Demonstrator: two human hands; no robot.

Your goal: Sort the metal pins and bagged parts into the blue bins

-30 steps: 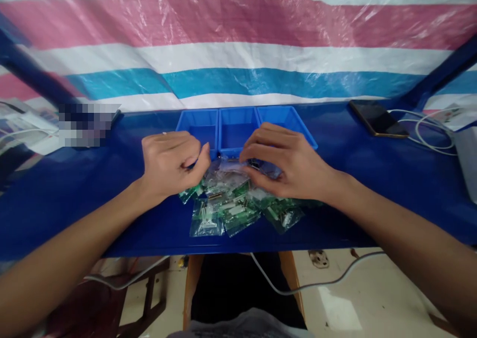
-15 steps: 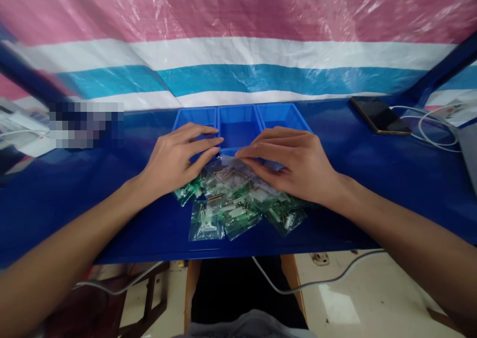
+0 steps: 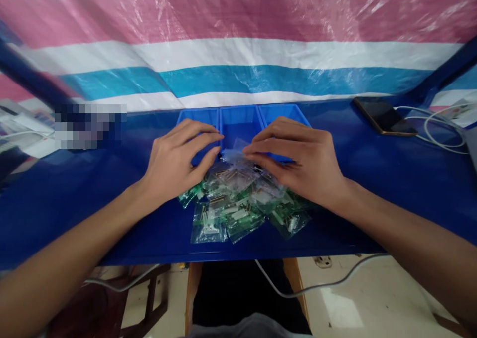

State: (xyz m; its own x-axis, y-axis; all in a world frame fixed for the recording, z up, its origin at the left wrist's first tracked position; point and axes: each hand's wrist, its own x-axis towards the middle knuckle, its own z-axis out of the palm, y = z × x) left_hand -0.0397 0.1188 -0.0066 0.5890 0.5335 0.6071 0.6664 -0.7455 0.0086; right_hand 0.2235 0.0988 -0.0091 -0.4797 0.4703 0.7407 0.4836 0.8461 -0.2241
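Several small clear plastic bags [image 3: 244, 213] lie in an overlapping pile on the blue table [image 3: 145, 236]; screws and white and green pieces show through them. My right hand [image 3: 301, 156] is closed in a pinch on the top edge of one clear plastic bag [image 3: 238, 154] at the back of the pile. My left hand [image 3: 182, 159] hovers at the pile's left side, fingers apart and curved, with nothing visible in it. Just behind both hands stand three joined blue bins [image 3: 240, 117]. The hands partly hide the left and right bins.
A phone [image 3: 383, 117] with a white cable [image 3: 441, 117] lies at the back right. Papers [image 3: 28, 129] and a blurred-out object [image 3: 89, 126] are at the back left. A striped plastic sheet [image 3: 238, 54] hangs behind the table.
My right hand has risen slightly and moved right, lifting the edge of a clear bag, which now stands up more. My left thumb and fingers have spread a little wider.
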